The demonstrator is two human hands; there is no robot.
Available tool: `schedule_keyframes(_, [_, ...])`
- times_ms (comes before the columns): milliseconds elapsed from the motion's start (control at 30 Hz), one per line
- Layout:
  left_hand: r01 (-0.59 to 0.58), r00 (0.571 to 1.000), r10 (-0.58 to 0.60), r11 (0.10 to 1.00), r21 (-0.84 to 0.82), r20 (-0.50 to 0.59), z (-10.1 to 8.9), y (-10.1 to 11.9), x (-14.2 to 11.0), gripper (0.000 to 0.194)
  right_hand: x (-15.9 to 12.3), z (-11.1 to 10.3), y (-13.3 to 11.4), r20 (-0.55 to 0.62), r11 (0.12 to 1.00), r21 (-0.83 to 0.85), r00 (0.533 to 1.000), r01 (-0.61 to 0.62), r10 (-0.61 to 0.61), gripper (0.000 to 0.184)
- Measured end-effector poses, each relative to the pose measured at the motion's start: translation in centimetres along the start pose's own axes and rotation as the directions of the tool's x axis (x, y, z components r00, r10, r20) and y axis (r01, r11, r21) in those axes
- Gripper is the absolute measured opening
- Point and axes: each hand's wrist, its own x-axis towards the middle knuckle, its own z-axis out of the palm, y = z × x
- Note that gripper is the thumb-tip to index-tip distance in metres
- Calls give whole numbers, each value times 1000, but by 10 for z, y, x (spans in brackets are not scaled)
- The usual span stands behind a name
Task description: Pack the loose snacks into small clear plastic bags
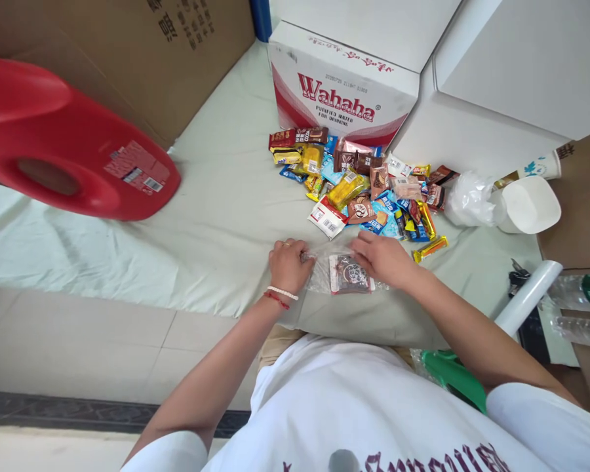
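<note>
A clear plastic bag (319, 278) lies near the front edge of the cloth-covered surface, with a small dark snack packet (351, 274) in or under its film; I cannot tell which. My left hand (290, 265), a white and a red bracelet at its wrist, pinches the bag's left side. At the upper right part of the bag, my right hand (378, 257) has its fingers closed on the film. Just beyond both hands spreads a pile of wrapped snacks (347, 190) in yellow, blue, brown and red wrappers.
Behind the snacks stands a Wahaha water carton (344, 95). On the left lies a large red jug (78, 144) before a brown cardboard box (118, 59). A white bowl (531, 204), bunched clear plastic bags (472, 200) and a white roll (530, 298) are on the right.
</note>
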Motion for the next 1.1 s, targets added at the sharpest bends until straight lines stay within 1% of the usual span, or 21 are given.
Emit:
schedule_keyframes(67, [-37, 998, 36, 999, -18, -44, 3, -5, -4, 10, -18, 5, -18, 123, 997, -70, 992, 37, -28, 30])
schedule_keyframes(133, [-99, 994, 98, 994, -33, -45, 3, -11, -9, 10, -34, 15, -30, 204, 992, -81, 976, 98, -80, 41])
schedule_keyframes(233, [-156, 988, 156, 987, -32, -17, -6, -22, -19, 9, -52, 32, -38, 214, 993, -73, 974, 93, -75, 54])
schedule_keyframes(300, [-112, 993, 114, 990, -86, 15, -16, -26, -27, 5, -58, 40, -39, 191, 996, -62, 981, 60, -47, 59])
schedule_keyframes(333, [-69, 996, 77, 984, -162, 47, -22, -25, -31, 4, -60, 42, -40, 181, 997, -53, 983, 48, -38, 61])
schedule_keyframes(400, [40, 988, 23, 912, -407, 150, -30, -18, -38, 7, -60, 46, -42, 163, 999, -26, 986, 29, -25, 62])
schedule_keyframes(467, [138, 970, 29, 752, -645, 241, -30, -2, -44, 14, -58, 51, -45, 130, 1000, 24, 991, 19, -22, 62])
schedule_keyframes(500, [166, 962, 51, 670, -724, 268, -27, 8, -46, 16, -58, 53, -46, 105, 998, 61, 994, 15, -21, 60])
schedule_keyframes(533, [174, 956, 84, 613, -771, 282, -21, 20, -47, 16, -58, 56, -48, 69, 995, 103, 998, 8, -15, 56])
schedule_keyframes(567, [165, 951, 118, 588, -792, 285, -14, 31, -48, 13, -59, 57, -48, 27, 988, 153, 1000, -1, -3, 51])
schedule_keyframes(600, [140, 947, 153, 595, -791, 283, -6, 42, -48, 11, -61, 58, -48, -14, 977, 213, 1000, -7, 10, 46])
schedule_keyframes(667, [24, 942, 225, 699, -715, 251, 11, 59, -48, 23, -68, 57, -43, -64, 926, 376, 998, 6, 19, 36])
schedule_keyframes(733, [-148, 937, 287, 844, -516, 201, 24, 69, -50, 33, -77, 52, -33, -82, 827, 562, 996, 8, 46, 33])
schedule_keyframes(800, [-277, 931, 325, 927, -254, 167, 31, 73, -53, 36, -86, 50, -19, -134, 770, 633, 968, -80, 211, 32])
schedule_keyframes(867, [-336, 929, 339, 941, -49, 145, 34, 75, -57, 37, -92, 52, -4, -226, 798, 548, 875, -249, 428, 34])
schedule_keyframes(900, [-356, 927, 350, 934, 17, 135, 34, 75, -59, 38, -94, 55, 2, -270, 816, 473, 828, -331, 492, 40])
schedule_keyframes(933, [-373, 923, 363, 926, 64, 126, 34, 75, -61, 39, -95, 58, 7, -291, 833, 397, 808, -384, 512, 43])
schedule_keyframes(967, [-384, 921, 372, 918, 99, 116, 33, 76, -62, 38, -97, 62, 11, -290, 849, 338, 814, -405, 504, 40])
schedule_keyframes(1000, [-385, 921, 374, 915, 123, 107, 33, 76, -63, 37, -98, 64, 13, -279, 861, 307, 826, -406, 489, 31])
schedule_keyframes(1067, [-362, 932, 353, 922, 137, 83, 32, 76, -64, 34, -102, 63, 12, -260, 858, 323, 834, -399, 486, 13])
schedule_keyframes(1100, [-344, 939, 339, 930, 128, 66, 32, 76, -64, 32, -103, 60, 9, -236, 838, 363, 830, -406, 505, 12])
